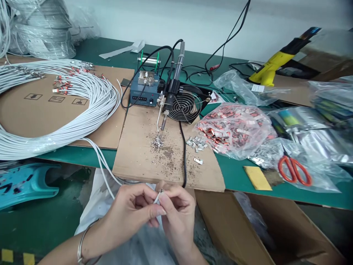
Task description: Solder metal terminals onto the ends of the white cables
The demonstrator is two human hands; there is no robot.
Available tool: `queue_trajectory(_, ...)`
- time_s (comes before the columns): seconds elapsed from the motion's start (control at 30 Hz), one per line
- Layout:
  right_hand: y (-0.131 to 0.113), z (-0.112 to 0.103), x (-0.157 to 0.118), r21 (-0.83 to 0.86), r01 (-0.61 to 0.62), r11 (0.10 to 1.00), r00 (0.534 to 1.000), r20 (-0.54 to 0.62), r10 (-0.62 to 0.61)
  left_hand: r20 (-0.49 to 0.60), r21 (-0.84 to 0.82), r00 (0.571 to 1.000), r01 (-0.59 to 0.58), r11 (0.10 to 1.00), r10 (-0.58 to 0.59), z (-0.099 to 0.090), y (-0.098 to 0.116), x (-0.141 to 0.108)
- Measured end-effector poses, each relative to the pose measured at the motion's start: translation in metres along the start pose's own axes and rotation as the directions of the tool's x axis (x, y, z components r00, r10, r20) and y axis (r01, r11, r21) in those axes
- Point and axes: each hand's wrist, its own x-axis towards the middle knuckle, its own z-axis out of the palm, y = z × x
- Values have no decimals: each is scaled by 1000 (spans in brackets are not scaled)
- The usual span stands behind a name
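My left hand [135, 208] and my right hand [178, 209] meet at the bottom middle, fingertips pinched together on the end of a white cable [157, 198]. A small dark tip sticks up between the fingers. Beyond them, on a cardboard sheet [138, 154], a soldering iron [173, 88] points down at a heap of metal bits [157, 141]. Small metal connector pieces [196, 142] lie to its right, with a single piece [198, 161] nearer. The blue soldering unit [143, 94] stands behind, beside a black fan [184, 105].
A large coil of white cables [102, 106] covers the left cardboard. At the right are a bag of orange and silver parts [237, 129], a yellow sponge [257, 178] and red-handled scissors [294, 171]. An open carton [228, 228] stands below the table edge.
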Motion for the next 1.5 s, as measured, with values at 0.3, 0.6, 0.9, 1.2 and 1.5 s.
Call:
queue_trajectory(0.3,-37,-26,24,-309,-113,944,927,310,213,146,-67,987,84,994,-73,-10,3,-5)
queue_trajectory(0.6,-64,-24,39,-598,75,798,869,431,242,224,-13,972,77,997,-72,-16,2,-3)
queue_trajectory(0.9,-34,-11,32,37,-113,993,951,293,97,315,-86,947,86,993,-55,-13,0,5)
queue_trajectory(1.2,-89,-99,102,-992,83,90,995,77,-66,-68,108,997,42,993,-34,-15,11,16)
queue_trajectory(1.5,-87,-135,178,-823,105,-559,985,10,171,-264,184,964,3,983,47,-14,23,21)
